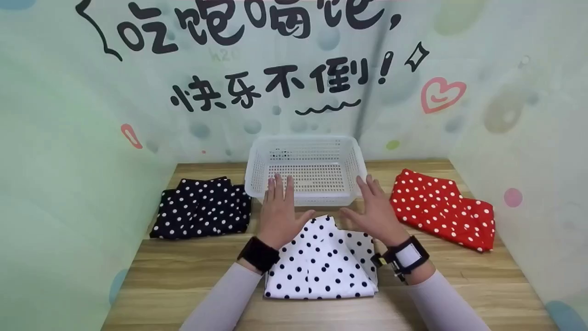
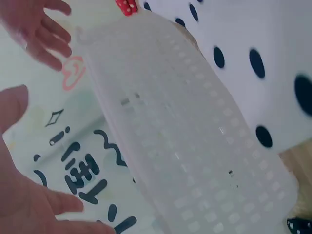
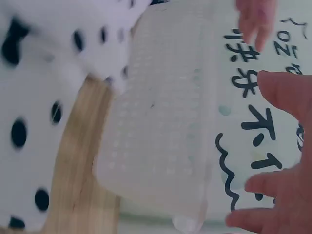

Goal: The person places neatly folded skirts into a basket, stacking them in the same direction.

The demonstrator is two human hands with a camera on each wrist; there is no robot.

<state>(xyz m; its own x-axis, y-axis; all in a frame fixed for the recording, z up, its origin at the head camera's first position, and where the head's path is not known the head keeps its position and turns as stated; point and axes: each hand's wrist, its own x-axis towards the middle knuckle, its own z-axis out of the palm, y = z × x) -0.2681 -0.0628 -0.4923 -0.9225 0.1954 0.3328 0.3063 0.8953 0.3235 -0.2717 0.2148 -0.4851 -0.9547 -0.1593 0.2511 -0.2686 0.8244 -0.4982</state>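
Observation:
A folded white cloth with black dots (image 1: 321,266) lies at the front middle of the table. Behind it stands a white perforated plastic basket (image 1: 303,198) with nothing in it. My left hand (image 1: 281,216) is held over the cloth's left side, fingers straight and pointing at the basket. On the other side my right hand (image 1: 379,214) hovers with fingers spread, its fingertips overlapping the basket's right front corner in the head view. Neither hand holds anything. Both wrist views show the basket's side (image 2: 185,131) close ahead, with the dotted cloth (image 3: 29,122) beside it.
A folded black cloth with white dots (image 1: 202,209) lies at the left of the wooden table (image 1: 183,276). A folded red cloth with white dots (image 1: 443,209) is at the right. Printed walls (image 1: 59,161) enclose the table at the back and sides.

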